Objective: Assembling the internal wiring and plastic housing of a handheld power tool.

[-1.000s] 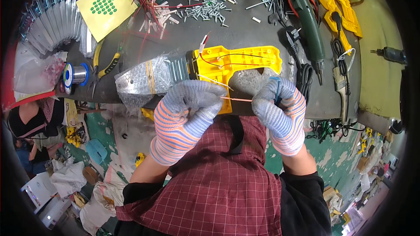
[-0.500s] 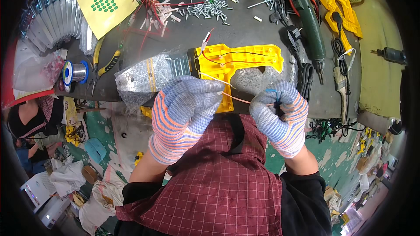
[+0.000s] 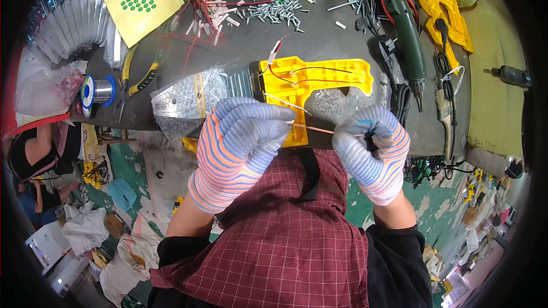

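Observation:
Both my hands wear striped knit gloves and are closed over the near edge of the bench. A thin pinkish wire runs between them. My left hand pinches one end of it between thumb and fingertips. Curled round the other end is my right hand, with a bit of blue showing at its fingers. Just beyond lies a yellow plastic tool housing half, open side up, with thin black, red and white wires in it. Its left end meets a ribbed metal part in bubble wrap.
Screws and red wires lie at the back. To the left are yellow-handled pliers, a solder spool and a yellow sheet. A green power tool, black cables and a brush sit right.
My right hand has shifted slightly to the right, and a little more of the wire shows between my hands. The grip of both hands looks the same. The view has shifted slightly.

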`<action>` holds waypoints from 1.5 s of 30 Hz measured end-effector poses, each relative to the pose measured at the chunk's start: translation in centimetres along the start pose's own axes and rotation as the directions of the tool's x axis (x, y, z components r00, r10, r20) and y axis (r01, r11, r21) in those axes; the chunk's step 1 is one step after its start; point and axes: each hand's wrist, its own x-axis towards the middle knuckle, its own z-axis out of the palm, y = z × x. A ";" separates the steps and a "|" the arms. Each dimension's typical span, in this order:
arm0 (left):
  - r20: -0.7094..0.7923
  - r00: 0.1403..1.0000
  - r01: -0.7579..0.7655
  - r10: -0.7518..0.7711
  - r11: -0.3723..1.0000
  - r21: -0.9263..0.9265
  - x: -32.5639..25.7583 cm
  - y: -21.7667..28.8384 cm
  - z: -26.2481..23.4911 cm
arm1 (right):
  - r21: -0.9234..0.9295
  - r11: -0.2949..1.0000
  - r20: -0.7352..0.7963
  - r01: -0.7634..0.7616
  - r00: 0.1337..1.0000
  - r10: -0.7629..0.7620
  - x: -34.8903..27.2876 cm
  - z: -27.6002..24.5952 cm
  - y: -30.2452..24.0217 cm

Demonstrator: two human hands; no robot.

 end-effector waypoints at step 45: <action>-0.129 0.964 0.152 -0.234 0.875 -0.460 -0.1 1.5 2.4 | 0.039 0.992 0.235 -0.124 0.966 0.111 -0.8 -0.4 0.2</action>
